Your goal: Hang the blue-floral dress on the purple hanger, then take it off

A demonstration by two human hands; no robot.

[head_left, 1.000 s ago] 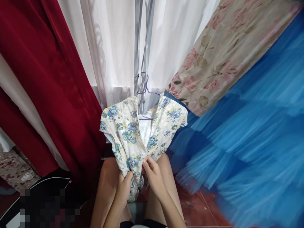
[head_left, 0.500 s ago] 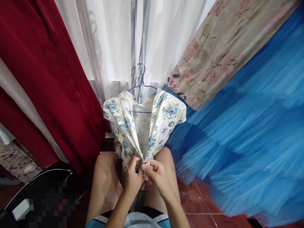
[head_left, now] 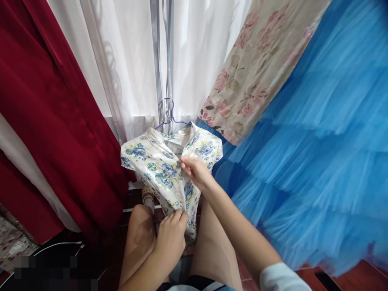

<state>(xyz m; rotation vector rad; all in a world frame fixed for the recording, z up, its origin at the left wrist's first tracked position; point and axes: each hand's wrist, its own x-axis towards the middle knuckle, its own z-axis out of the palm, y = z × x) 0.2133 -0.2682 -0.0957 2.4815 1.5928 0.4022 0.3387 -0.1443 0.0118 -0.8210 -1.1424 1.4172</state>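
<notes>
**Small floral dress held at two points on a thin hanger**

We hold the floral dress [head_left: 163, 169] with both hands. Our left hand [head_left: 171, 238] has its grip closed on the lower part of the fabric, just above our knees. Our right hand [head_left: 194, 169] pinches the front edge higher up, near the chest. The dress hangs on a purple wire hanger [head_left: 172, 119], which is hooked on a metal rack pole [head_left: 160, 68] in front of the white curtain [head_left: 133, 60].

We think the risks are these. The hanger is thin and light, so a strong pull downward from the left hand may bend it or lift its hook off the pole. The shoulders could also slide off the wire. If the two hands pull in opposite directions, the seam or closure between them may be strained. The blue tulle skirt [head_left: 318, 141] hangs just beside the dress and could catch on our right sleeve [head_left: 280, 277].
</notes>
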